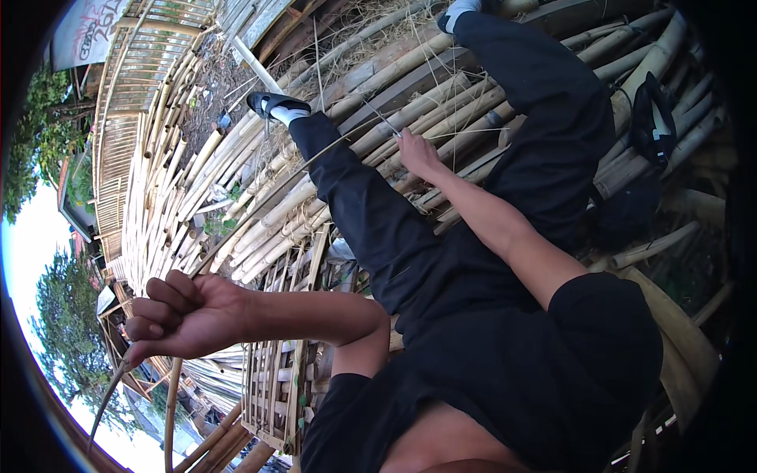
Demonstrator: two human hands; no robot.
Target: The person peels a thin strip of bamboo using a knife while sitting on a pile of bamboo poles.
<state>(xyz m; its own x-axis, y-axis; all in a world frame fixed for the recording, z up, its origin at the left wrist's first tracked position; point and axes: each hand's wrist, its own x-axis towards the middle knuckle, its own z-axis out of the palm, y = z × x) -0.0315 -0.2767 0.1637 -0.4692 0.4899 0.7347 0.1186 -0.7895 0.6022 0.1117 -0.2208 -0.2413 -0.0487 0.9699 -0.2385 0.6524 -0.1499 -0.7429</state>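
Note:
My left hand (185, 311) is raised at the left, fingers curled into a fist around a long thin bamboo strip (268, 203). One end of the strip hangs below the thumb; the rest runs up and right past my shin toward my other hand. Between my spread legs, my right hand (419, 154) is closed on a thin, greyish, blade-like tool (382, 117). It points up and left from the fingers, close to where the strip passes. Whether tool and strip touch, I cannot tell.
Bamboo poles (268, 217) lie in piles under and around my legs, with loose shavings (378, 39) at the top. A woven bamboo crate (272, 386) stands beside my left elbow. A bamboo fence (118, 158) rises at the left. A dark bag-like thing (653, 118) lies at the right.

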